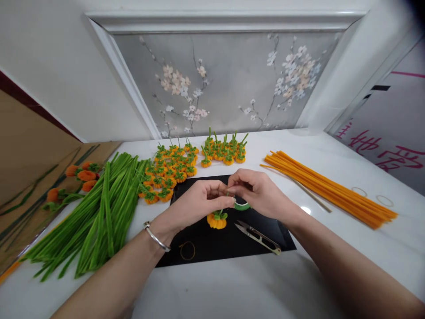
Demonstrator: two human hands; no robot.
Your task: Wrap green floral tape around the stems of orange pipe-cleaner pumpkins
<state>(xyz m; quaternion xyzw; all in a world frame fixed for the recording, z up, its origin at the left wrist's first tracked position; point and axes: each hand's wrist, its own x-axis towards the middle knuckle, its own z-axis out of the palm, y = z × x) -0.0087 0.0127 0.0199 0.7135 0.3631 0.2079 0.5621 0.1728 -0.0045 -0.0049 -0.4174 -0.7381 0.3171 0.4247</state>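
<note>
A small orange pipe-cleaner pumpkin (217, 221) with green leaves hangs upside down just above the black mat (212, 248). My left hand (207, 197) is closed, thumb and fingers pinching the pumpkin's thin green stem. Close against it, my right hand (255, 191) pinches at the stem's upper end; whatever lies between its fingertips is too small to make out. Partly behind my right hand is a roll of green tape (242, 206). Silver thread snips (259, 238) rest on the mat to the right, and a thin ring (187, 250) lies at its lower left.
Several finished orange pumpkins (169, 170) stand at the back left, with another group (226, 150) behind the mat. Green pipe cleaners (106, 212) are heaped on the left, orange ones (328, 186) on the right beside a thin stick (314, 196). Orange flower-like pieces (86, 175) lie far left.
</note>
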